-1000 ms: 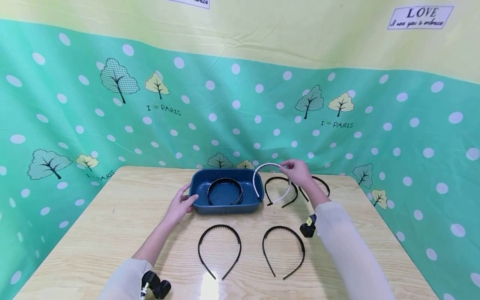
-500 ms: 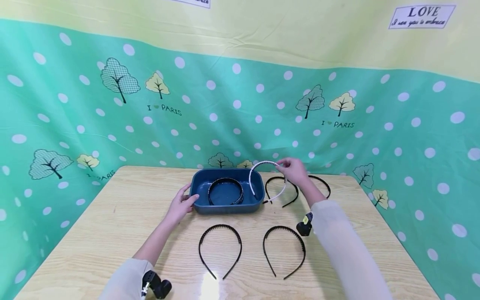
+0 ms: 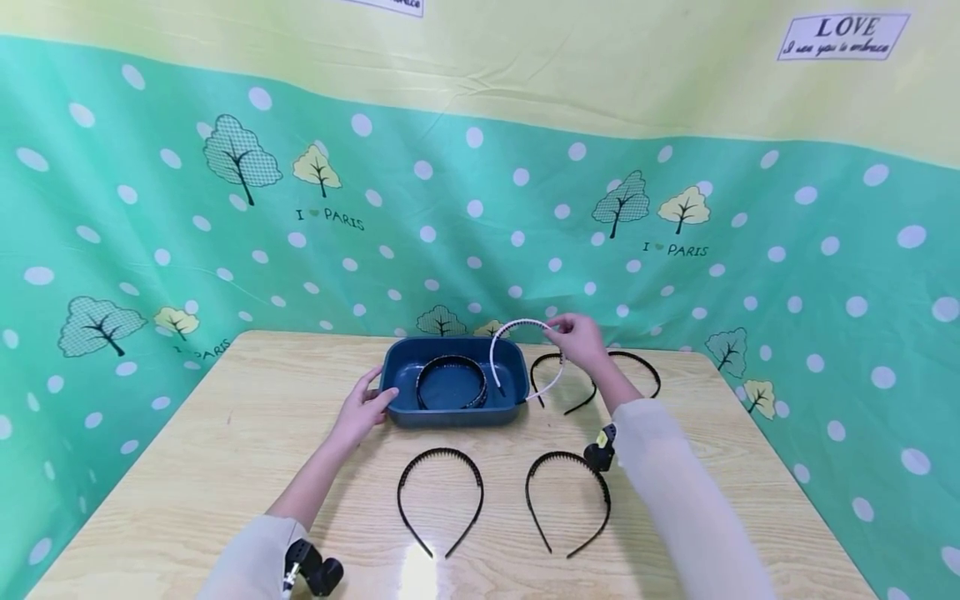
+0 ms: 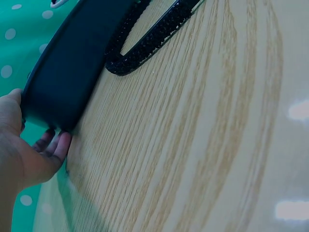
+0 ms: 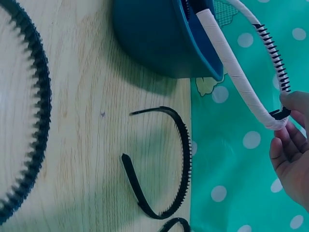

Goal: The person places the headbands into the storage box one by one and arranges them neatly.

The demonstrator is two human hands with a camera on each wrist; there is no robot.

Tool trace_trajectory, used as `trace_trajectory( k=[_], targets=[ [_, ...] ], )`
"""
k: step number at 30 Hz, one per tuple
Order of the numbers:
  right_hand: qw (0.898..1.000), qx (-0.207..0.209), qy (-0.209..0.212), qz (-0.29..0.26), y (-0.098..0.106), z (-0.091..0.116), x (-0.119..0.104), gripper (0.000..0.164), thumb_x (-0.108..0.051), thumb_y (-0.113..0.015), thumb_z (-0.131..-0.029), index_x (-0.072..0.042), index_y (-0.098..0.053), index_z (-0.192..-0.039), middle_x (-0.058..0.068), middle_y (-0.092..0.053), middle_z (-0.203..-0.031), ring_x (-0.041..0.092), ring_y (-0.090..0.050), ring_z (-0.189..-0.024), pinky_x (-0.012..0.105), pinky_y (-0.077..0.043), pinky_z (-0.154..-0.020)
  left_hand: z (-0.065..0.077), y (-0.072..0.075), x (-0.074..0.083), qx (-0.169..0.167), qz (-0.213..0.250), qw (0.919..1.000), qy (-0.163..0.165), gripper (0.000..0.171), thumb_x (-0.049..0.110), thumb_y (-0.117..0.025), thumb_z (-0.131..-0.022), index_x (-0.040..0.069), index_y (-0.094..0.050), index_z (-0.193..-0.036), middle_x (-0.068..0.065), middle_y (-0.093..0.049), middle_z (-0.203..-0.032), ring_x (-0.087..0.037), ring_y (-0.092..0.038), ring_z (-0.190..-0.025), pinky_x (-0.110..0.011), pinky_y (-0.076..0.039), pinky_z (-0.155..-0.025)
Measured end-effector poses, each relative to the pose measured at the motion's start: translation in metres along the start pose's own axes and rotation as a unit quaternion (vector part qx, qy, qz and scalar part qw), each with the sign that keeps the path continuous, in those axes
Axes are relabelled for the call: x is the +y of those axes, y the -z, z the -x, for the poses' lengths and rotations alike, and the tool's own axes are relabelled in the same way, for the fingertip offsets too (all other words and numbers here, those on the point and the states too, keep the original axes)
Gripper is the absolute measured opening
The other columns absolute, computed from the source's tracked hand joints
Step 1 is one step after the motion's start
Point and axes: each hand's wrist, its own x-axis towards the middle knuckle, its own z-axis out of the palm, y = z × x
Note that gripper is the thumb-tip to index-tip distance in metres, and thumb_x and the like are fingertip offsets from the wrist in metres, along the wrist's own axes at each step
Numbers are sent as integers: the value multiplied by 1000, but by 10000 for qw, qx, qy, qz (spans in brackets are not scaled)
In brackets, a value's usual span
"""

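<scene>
White headband (image 5: 231, 70) — right grip (image 3: 577, 337) pinching; left grip (image 3: 365, 408) clasping bin (image 3: 457, 419); wooden table (image 3: 262, 450); dotted cloth (image 3: 442, 192).

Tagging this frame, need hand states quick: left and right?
Left hand: holding the blue bin by its end, thumb at the rim.
Right hand: pinching the white headband.

The bin (image 3: 457, 419) looks smooth plastic, the white headband (image 5: 234, 70) cloth-wrapped, the table (image 3: 277, 408) glossy wood, the backdrop (image 3: 390, 150) creased cloth.
</scene>
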Motion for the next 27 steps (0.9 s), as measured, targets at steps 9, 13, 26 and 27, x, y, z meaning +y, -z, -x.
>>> trace_trajectory(
  k=[9, 13, 26, 27],
  targets=[
    [9999, 70, 71, -24, -11, -1, -6, 21, -19, -66, -87, -5, -68, -102, 7, -56, -78, 16, -49, -66, 24, -44, -54, -1, 0, -2, -14, -52, 10000, 25, 62, 29, -54, -95, 19, -24, -149, -27, -46, -135, -33, -56, -111, -37, -54, -85],
    [9998, 149, 139, -26, -15, -1, -7, 20, -19, -66, -87, -5, -68, -101, 7, -55, -76, 17, -49, -65, 24, -42, -53, -1, 0, -1, -19, -41, 10000, 26, 62, 30, -54, -95, 20, -24, -149, -26, -45, -136, -34, -54, -114, -39, -53, -87],
    [9993, 140, 102, -320, -35, -3, -14, 20, -20, -64, -89, -6, -69, -103, 7, -56, -74, 15, -50, -55, 25, -43, -47, -3, 0, -2, 16, -12, 10000, 35, 62, 31, -55, -94, 22, -26, -148, -25, -46, -134, -33, -55, -112, -38, -54, -87],
    [9993, 138, 88, -323, -37, -4, -14, 20, -20, -64, -89, -7, -69, -103, 7, -56, -74, 15, -50, -54, 25, -43, -47, -2, 0, -2, 24, -23, 10000, 44, 62, 31, -55, -94, 22, -26, -148, -25, -46, -134, -33, -55, -112, -38, -54, -86]
  ],
)
